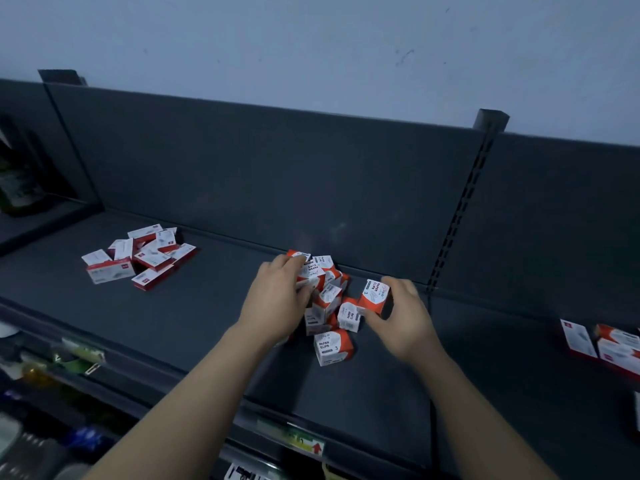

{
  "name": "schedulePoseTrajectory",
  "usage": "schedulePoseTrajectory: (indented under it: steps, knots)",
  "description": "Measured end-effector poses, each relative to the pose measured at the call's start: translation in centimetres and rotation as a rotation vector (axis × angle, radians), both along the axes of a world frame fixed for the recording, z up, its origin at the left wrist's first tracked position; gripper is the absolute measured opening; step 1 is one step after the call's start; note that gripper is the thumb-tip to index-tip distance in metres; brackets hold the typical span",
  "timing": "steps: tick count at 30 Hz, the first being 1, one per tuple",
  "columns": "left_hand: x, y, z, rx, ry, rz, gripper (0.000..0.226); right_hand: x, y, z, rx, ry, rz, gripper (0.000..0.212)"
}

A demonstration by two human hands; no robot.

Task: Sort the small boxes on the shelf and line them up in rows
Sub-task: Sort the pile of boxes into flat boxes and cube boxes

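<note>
A jumbled heap of small orange-and-white paper-clip boxes (329, 303) lies mid-shelf near the back panel. My left hand (277, 299) is on the heap's left side, fingers curled round boxes at its top. My right hand (405, 313) grips one paper-clip box (375, 295) at the heap's right edge, thumb and fingers on its sides. One loose box (333, 347) stands at the front of the heap. A second pile of flatter red-and-white boxes (142, 256) lies at the shelf's left. A few more red-and-white boxes (609, 344) sit at the far right.
The dark grey shelf (194, 327) has a back panel and a slotted upright (460, 206) at right. Price tags line the front edge (291, 441). Goods crowd lower shelves at bottom left (41, 368). Dark items stand on the neighbouring shelf at far left (20, 181).
</note>
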State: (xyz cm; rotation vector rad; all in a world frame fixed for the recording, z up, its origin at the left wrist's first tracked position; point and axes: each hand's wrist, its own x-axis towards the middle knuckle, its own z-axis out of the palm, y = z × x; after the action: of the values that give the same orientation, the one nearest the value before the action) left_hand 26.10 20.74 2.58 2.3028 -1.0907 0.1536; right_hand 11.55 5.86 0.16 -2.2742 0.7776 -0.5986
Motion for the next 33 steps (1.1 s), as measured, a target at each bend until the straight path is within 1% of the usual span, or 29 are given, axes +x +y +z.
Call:
schedulePoseTrajectory:
  steps: [2, 4, 10, 15, 19, 21, 23, 25, 26, 29, 33]
  knots:
    - [1.2, -1.2, 0.0, 0.011, -0.002, -0.007, 0.048, 1.1, -0.9, -0.1, 0.0, 0.043, -0.003, 0.058]
    - [2.3, -2.4, -0.1, 0.035, 0.004, -0.009, 0.046, 2.1, -1.8, -0.2, 0.005, 0.081, 0.01, 0.063]
    - [5.0, -5.6, -0.6, 0.081, 0.033, 0.02, 0.045, 4.9, -4.2, -0.9, 0.06, 0.113, 0.043, 0.063]
    - [6.5, -7.5, -1.6, 0.125, 0.071, 0.033, 0.047, 6.6, -6.2, -2.0, 0.039, 0.144, 0.073, 0.049]
    - [7.0, -7.7, -2.0, 0.143, 0.089, 0.017, 0.044, 7.5, -7.0, -3.1, 0.042, 0.204, 0.098, 0.042]
    - [7.2, -7.6, -2.0, 0.16, 0.089, 0.006, 0.041, 7.6, -7.0, -3.4, 0.046, 0.223, 0.104, 0.042]
    - [7.4, -7.5, -2.1, 0.167, 0.085, 0.001, 0.037, 7.6, -7.0, -3.3, 0.04, 0.213, 0.092, 0.051]
    - [7.3, -7.3, -2.0, 0.169, 0.076, 0.002, 0.037, 7.5, -6.9, -2.9, -0.005, 0.209, 0.079, 0.059]
    - [7.2, -7.2, -1.9, 0.172, 0.068, -0.001, 0.039, 7.4, -6.8, -2.7, -0.033, 0.207, 0.077, 0.06]
    - [6.8, -7.0, -1.5, 0.183, -0.007, -0.034, 0.038, 7.1, -6.4, -1.8, -0.119, 0.198, 0.068, 0.058]
    - [6.1, -6.7, -0.4, 0.144, -0.112, -0.097, 0.034, 6.0, -4.9, -0.4, -0.194, 0.165, 0.009, 0.055]
